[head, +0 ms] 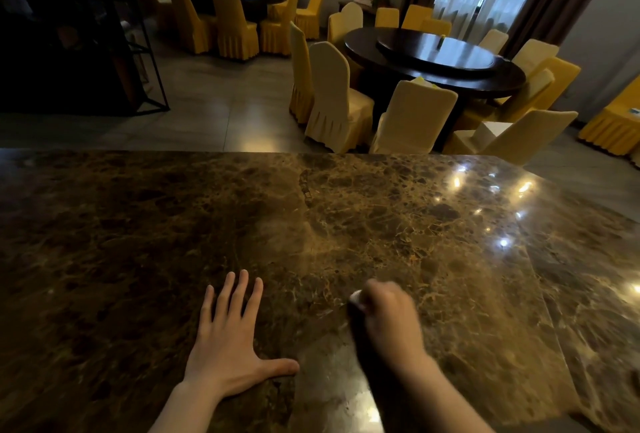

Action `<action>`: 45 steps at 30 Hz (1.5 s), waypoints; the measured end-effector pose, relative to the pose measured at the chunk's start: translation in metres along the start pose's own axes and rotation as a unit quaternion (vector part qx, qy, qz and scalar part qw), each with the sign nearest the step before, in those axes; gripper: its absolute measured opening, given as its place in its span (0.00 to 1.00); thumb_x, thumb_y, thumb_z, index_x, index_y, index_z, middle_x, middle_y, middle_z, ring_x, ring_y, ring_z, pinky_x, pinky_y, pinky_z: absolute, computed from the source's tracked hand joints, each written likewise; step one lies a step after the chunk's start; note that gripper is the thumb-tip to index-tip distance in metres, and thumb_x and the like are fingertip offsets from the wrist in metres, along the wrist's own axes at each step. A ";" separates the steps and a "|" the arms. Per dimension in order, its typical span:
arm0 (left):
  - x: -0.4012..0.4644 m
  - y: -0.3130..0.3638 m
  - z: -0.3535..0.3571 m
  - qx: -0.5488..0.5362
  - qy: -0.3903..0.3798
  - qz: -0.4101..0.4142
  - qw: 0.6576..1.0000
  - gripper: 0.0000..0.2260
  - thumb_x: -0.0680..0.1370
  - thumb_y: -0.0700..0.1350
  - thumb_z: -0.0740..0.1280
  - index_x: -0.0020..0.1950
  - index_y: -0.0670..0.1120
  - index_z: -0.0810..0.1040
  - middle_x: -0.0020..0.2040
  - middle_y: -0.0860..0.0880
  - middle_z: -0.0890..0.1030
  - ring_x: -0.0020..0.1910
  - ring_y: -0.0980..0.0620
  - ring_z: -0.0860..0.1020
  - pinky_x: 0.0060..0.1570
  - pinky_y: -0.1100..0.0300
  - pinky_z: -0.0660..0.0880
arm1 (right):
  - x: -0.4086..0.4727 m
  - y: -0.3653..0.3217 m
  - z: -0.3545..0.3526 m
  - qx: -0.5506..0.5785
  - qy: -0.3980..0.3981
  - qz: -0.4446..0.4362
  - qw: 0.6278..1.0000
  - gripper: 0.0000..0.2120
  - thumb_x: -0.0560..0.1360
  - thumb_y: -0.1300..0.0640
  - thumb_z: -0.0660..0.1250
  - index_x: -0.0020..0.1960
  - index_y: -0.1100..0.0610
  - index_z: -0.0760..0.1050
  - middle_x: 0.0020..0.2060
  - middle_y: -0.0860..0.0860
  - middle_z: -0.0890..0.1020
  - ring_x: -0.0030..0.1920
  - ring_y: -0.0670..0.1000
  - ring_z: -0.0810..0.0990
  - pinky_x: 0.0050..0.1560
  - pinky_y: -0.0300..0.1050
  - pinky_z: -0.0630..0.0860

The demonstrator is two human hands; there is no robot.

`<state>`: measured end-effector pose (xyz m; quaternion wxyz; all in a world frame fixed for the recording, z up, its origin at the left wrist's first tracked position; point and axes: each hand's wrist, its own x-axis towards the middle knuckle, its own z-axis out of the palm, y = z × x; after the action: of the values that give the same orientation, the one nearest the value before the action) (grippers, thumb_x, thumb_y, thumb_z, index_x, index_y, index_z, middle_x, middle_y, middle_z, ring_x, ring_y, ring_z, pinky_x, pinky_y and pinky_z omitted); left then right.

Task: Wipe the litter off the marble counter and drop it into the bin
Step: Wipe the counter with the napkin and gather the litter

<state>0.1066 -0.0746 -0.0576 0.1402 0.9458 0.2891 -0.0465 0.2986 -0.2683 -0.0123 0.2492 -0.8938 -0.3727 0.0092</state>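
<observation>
Marble counter [381,224] lies bare under both hands. Left hand [228,342] presses flat, fingers spread wide, probably to brace. Just right of it, the blurred right hand [384,314] is curled around a white wad [356,296], likely gathered litter. No bin shows.

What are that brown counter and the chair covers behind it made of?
The counter looks like polished brown marble: pale veins run through it and it mirrors the ceiling lights. The chair covers look like soft cloth, yellow or cream, falling in pleats to the floor. The exact fabric can't be told.
</observation>
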 end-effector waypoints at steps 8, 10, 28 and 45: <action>0.001 -0.001 0.000 0.006 -0.008 0.001 1.000 0.68 0.54 0.93 0.47 0.80 0.53 0.27 0.81 0.49 0.26 0.77 0.49 0.22 0.80 0.38 0.30 | -0.022 -0.045 0.036 0.020 -0.078 -0.060 0.995 0.09 0.72 0.58 0.72 0.39 0.49 0.73 0.35 0.44 0.77 0.39 0.46 0.72 0.35 0.38 0.66; 0.001 -0.001 0.001 -0.001 -0.008 0.001 1.000 0.68 0.54 0.93 0.48 0.80 0.53 0.28 0.81 0.50 0.26 0.77 0.50 0.22 0.80 0.39 0.29 | -0.016 -0.026 0.023 0.012 -0.070 -0.079 0.994 0.10 0.71 0.55 0.71 0.37 0.48 0.71 0.34 0.43 0.76 0.37 0.45 0.72 0.34 0.35 0.65; 0.000 0.001 0.001 -0.013 0.012 -0.001 1.000 0.68 0.54 0.93 0.49 0.80 0.54 0.29 0.81 0.51 0.27 0.78 0.50 0.24 0.80 0.39 0.30 | 0.030 0.064 -0.045 0.023 0.120 0.231 0.965 0.06 0.75 0.65 0.72 0.49 0.58 0.85 0.44 0.57 0.87 0.46 0.59 0.84 0.47 0.50 0.80; 0.001 0.000 0.002 -0.004 0.004 -0.007 1.000 0.68 0.54 0.93 0.48 0.80 0.55 0.28 0.81 0.51 0.26 0.78 0.50 0.23 0.80 0.39 0.30 | 0.011 0.011 0.001 -0.031 0.063 0.130 0.989 0.06 0.78 0.60 0.69 0.44 0.56 0.84 0.43 0.52 0.85 0.45 0.52 0.80 0.44 0.44 0.74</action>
<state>0.1078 -0.0744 -0.0597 0.1429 0.9434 0.2963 -0.0423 0.3135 -0.2671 -0.0167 0.2409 -0.9408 -0.2370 -0.0268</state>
